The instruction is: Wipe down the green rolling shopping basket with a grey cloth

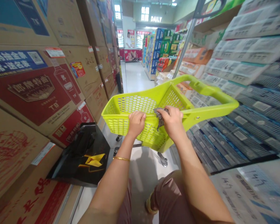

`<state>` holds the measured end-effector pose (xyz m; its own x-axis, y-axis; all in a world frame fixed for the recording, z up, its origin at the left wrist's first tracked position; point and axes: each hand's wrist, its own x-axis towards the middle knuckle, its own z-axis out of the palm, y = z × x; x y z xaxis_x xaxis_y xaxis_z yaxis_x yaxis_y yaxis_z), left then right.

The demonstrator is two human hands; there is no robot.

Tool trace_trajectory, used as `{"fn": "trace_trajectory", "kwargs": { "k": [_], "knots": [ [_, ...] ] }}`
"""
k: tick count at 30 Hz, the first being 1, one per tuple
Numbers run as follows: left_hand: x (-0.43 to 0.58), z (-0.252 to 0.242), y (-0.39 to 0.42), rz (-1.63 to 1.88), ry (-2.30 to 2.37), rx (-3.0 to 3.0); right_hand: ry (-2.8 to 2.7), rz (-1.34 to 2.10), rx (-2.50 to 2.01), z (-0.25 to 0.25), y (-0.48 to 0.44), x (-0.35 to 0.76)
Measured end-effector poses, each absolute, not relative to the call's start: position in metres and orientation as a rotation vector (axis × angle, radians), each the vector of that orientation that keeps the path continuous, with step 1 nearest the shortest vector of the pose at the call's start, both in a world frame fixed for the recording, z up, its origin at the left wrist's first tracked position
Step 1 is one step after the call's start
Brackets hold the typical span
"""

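Note:
A lime-green plastic shopping cart (116, 122) with perforated sides and small wheels stands crosswise in front of me, its handle reaching to the right. My left hand (137, 123) is closed over the near rim, fingers curled inside the basket. Farther right along the same rim, my right hand (173, 122) grips a crumpled grey cloth (161, 117) and presses it against the cart. Part of the cloth hangs down over the outer side. The fingertips of both hands are partly hidden.
Stacked cardboard cartons (35, 90) line the left side, with a black bag (84, 155) in front of them. Packaged goods (238, 74) are piled on the right. A tiled aisle (134, 74) runs ahead towards blue and green product stacks (157, 46) and a distant person (128, 40).

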<state>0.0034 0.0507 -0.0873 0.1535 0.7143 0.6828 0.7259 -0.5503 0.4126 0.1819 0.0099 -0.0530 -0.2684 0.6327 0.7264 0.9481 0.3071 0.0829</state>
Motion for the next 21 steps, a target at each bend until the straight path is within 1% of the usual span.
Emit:
{"fn": "trace_trajectory", "kwargs": {
  "k": [7,11,13,16,21],
  "knots": [
    [-0.003,-0.082,0.05,-1.352,-1.474,-2.298,-1.995,-0.723,-1.457,-0.047,0.001,0.157],
    [0.009,-0.076,0.045,-1.366,-1.3,-2.338,-2.0,-0.723,-1.445,-0.049,0.006,0.146],
    [0.017,-0.078,0.047,-1.432,-1.242,-2.369,-1.997,-0.715,-1.437,-0.05,0.01,0.141],
    [0.023,-0.085,0.053,-1.524,-1.283,-2.334,-1.987,-0.715,-1.425,-0.051,0.012,0.135],
    [0.02,-0.09,0.056,-1.451,-1.261,-2.285,-1.973,-0.748,-1.409,-0.048,0.007,0.137]
  ]
}}
